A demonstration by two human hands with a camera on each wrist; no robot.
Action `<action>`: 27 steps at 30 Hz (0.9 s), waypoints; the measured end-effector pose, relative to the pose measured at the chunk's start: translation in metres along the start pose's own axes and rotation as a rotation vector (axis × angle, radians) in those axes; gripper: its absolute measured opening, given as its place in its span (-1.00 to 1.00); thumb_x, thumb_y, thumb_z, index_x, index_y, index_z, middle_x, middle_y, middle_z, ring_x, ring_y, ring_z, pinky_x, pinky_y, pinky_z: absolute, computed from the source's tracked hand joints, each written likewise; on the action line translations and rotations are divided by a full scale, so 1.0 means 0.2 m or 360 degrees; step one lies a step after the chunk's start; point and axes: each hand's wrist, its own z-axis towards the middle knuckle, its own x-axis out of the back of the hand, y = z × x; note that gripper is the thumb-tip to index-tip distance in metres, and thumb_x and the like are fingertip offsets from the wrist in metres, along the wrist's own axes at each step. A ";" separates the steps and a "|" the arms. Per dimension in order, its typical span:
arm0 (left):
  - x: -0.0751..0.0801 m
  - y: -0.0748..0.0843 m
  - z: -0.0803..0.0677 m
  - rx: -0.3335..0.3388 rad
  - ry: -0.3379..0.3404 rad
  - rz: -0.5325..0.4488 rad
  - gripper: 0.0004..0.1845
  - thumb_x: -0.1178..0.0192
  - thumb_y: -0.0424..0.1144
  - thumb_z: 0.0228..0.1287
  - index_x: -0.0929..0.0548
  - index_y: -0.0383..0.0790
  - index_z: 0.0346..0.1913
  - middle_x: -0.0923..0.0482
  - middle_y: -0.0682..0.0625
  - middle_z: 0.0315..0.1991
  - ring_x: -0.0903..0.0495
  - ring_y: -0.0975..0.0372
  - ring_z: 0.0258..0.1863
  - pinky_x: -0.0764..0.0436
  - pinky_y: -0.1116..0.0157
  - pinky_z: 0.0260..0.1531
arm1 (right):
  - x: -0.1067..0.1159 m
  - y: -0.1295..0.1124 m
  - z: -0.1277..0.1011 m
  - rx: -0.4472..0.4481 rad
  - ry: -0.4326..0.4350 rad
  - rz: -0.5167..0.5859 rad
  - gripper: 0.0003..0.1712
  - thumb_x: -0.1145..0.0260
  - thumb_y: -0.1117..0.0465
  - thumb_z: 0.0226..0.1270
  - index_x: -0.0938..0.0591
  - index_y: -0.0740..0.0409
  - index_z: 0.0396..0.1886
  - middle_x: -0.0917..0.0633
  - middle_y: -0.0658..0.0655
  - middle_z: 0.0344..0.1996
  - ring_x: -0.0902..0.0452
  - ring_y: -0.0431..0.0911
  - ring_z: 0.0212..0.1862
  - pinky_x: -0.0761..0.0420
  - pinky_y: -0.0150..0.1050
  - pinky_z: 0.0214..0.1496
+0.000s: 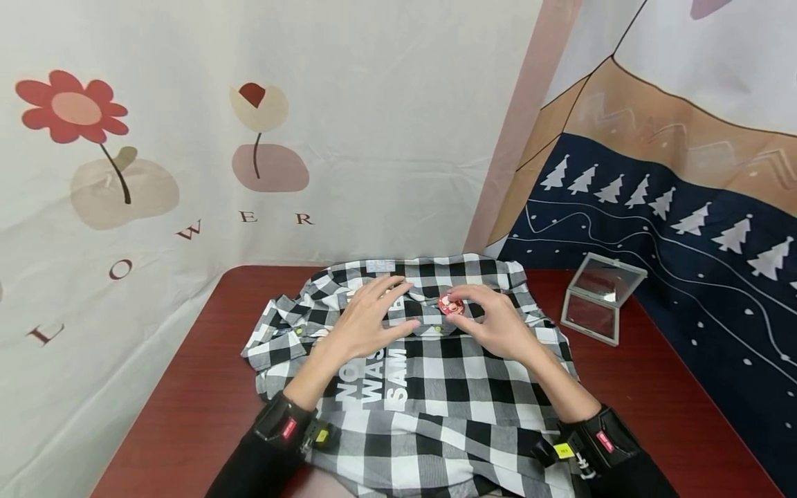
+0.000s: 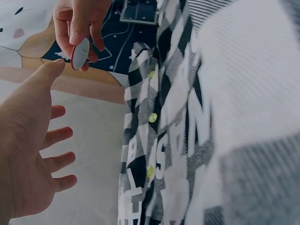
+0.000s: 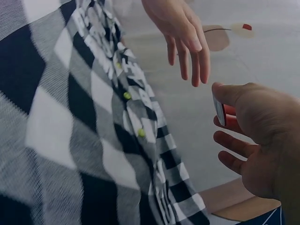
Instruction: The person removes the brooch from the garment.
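A black, grey and white checked shirt with white lettering lies spread out, a row of yellow-green buttons along its front. Over its upper part, my right hand pinches a small round badge between thumb and fingers. The badge's face is red with a pale picture; its back looks pale with a red rim in the left wrist view. Facing it from the left, my left hand hovers over the shirt with thumb and fingers spread and nothing in its grasp.
A hinged case with a pale frame and two glossy panels stands unfolded on the right of the red-brown table. Behind the table hang a light curtain with flower prints and a navy cloth with white trees.
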 end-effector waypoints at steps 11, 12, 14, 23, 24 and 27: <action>-0.09 0.03 0.04 -0.0075 -0.0104 0.0029 -0.13 -0.27 0.34 0.61 -0.36 0.04 0.78 -0.27 -0.15 0.80 -0.14 -0.17 0.85 -0.16 -0.36 0.79 | 0.00 0.10 -0.12 -0.0049 -0.0034 -0.0095 -0.59 -0.66 0.20 0.46 -0.83 0.11 0.25 -0.85 0.21 0.27 -0.77 0.19 0.33 -0.75 0.27 0.36; -0.10 0.03 0.05 -0.0086 -0.0112 0.0031 -0.13 -0.27 0.35 0.62 -0.36 0.04 0.78 -0.27 -0.15 0.80 -0.13 -0.17 0.85 -0.17 -0.37 0.78 | 0.01 0.11 -0.13 -0.0060 -0.0029 -0.0098 -0.59 -0.65 0.20 0.46 -0.83 0.11 0.25 -0.85 0.20 0.26 -0.77 0.19 0.33 -0.75 0.27 0.34; -0.12 0.05 0.07 -0.0098 -0.0140 0.0036 -0.14 -0.25 0.36 0.62 -0.35 0.07 0.79 -0.25 -0.14 0.81 -0.14 -0.19 0.84 -0.17 -0.38 0.78 | 0.01 0.13 -0.15 -0.0093 -0.0028 -0.0104 -0.59 -0.64 0.20 0.47 -0.83 0.10 0.25 -0.84 0.20 0.27 -0.76 0.19 0.33 -0.76 0.27 0.33; -0.20 0.13 0.15 -0.0195 -0.0221 0.0008 -0.12 -0.28 0.33 0.62 -0.33 0.05 0.80 -0.22 -0.16 0.82 -0.16 -0.23 0.83 -0.20 -0.39 0.77 | 0.08 0.22 -0.26 -0.0242 -0.0031 -0.0120 -0.60 -0.60 0.18 0.53 -0.82 0.12 0.28 -0.82 0.26 0.30 -0.76 0.26 0.35 -0.74 0.35 0.36; -0.21 0.14 0.16 -0.0203 -0.0236 0.0011 -0.12 -0.26 0.34 0.62 -0.31 0.07 0.81 -0.21 -0.16 0.83 -0.15 -0.22 0.84 -0.19 -0.39 0.77 | 0.08 0.23 -0.27 -0.0252 -0.0021 -0.0124 -0.61 -0.60 0.18 0.53 -0.82 0.12 0.28 -0.82 0.26 0.30 -0.77 0.26 0.35 -0.74 0.36 0.35; -0.24 0.17 0.19 -0.0226 -0.0278 0.0031 -0.11 -0.21 0.38 0.64 -0.28 0.10 0.82 -0.17 -0.13 0.85 -0.12 -0.17 0.85 -0.17 -0.37 0.79 | 0.10 0.27 -0.30 -0.0277 0.0011 -0.0129 -0.62 -0.60 0.19 0.53 -0.83 0.09 0.27 -0.83 0.25 0.29 -0.78 0.25 0.32 -0.74 0.37 0.33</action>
